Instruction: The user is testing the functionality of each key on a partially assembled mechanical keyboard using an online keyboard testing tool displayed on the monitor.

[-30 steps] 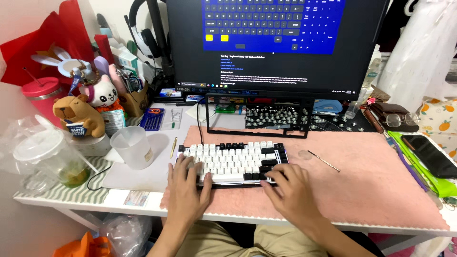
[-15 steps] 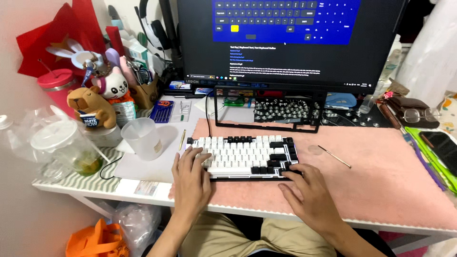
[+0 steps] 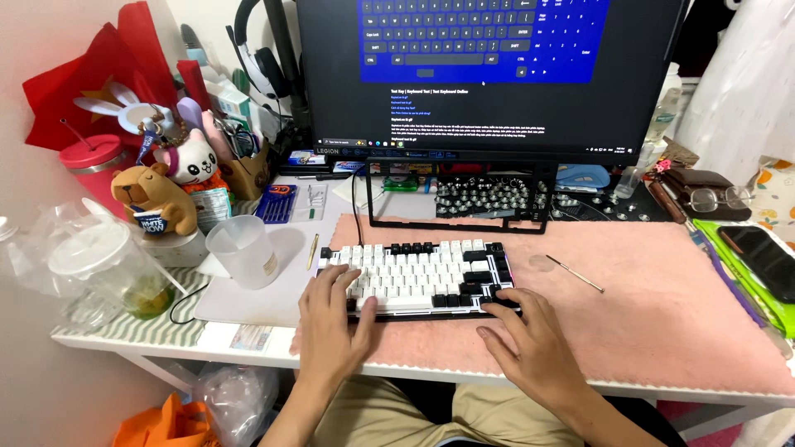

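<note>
Right now both hands rest spread and flat, gripping nothing, on the black-and-white keyboard (image 3: 418, 277) lying on the pink mat (image 3: 662, 323): left hand (image 3: 331, 323) over its left keys, right hand (image 3: 530, 348) at its lower right corner.

Your left hand (image 3: 331, 319) and right hand (image 3: 530, 348) rest with fingers on the white-and-black keyboard (image 3: 418, 277), which lies on the pink mat (image 3: 646, 323) before the monitor (image 3: 489, 74).
</note>
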